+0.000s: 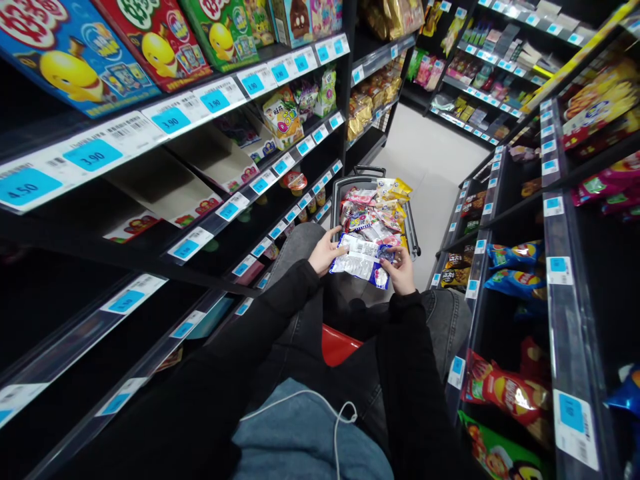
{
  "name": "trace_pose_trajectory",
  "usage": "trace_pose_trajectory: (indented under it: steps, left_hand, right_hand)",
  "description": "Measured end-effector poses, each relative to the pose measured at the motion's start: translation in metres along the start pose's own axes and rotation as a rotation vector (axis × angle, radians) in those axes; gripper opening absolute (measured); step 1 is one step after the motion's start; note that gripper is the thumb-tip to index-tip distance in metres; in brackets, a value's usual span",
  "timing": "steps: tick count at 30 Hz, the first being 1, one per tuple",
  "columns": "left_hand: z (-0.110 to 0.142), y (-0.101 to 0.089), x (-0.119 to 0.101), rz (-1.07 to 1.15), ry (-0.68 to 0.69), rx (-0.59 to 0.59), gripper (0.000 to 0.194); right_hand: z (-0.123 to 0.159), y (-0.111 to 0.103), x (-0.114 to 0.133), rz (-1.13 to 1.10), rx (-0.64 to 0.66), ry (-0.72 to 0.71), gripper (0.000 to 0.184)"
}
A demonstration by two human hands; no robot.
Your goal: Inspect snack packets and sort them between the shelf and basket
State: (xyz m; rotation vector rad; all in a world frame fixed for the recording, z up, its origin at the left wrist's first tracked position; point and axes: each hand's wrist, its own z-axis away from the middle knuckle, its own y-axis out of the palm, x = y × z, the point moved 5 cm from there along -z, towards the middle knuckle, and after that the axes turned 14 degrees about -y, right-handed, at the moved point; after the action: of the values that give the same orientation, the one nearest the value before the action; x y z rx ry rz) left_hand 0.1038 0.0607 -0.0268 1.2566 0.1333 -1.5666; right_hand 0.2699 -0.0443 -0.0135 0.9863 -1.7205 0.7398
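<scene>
I sit in a shop aisle with both arms in black sleeves stretched forward. My left hand (325, 251) grips the left edge of a flat stack of blue and white snack packets (361, 260). My right hand (401, 270) holds the right edge of the same stack, fingers curled over it. Just beyond the packets stands a grey shopping basket (413, 235) heaped with several pink, white and yellow snack bags (373, 210).
Black shelves with blue price tags (170, 120) line the left, holding boxed snacks (160, 37) and small packets. Shelves on the right carry crisp bags (515, 393). A red seat (337, 345) shows between my knees. The pale floor (430, 153) runs ahead to further shelves.
</scene>
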Motion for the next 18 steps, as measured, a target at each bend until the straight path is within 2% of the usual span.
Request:
trace_pose_trajectory:
  steps: [4, 6, 9, 14, 18]
  left_hand:
    - [-0.004, 0.0, 0.013, 0.129, -0.226, 0.08, 0.035]
    - [-0.001, 0.004, 0.018, 0.158, -0.324, 0.177, 0.031]
    - [0.006, 0.01, 0.021, 0.139, -0.396, 0.316, 0.037]
    - [0.006, 0.005, 0.014, 0.087, -0.328, 0.189, 0.038]
    - [0.003, 0.005, 0.012, 0.077, -0.334, 0.19, 0.04]
  right_hand:
    - [0.0, -0.002, 0.005, 0.014, -0.008, 0.007, 0.028]
    - [0.0, -0.003, 0.006, 0.003, -0.007, 0.015, 0.029]
    - [0.002, -0.003, 0.005, -0.06, 0.039, 0.051, 0.034]
    - [0.006, 0.0, -0.001, -0.263, 0.204, 0.138, 0.062]
    - [0.006, -0.003, -0.004, -0.28, 0.165, 0.145, 0.06]
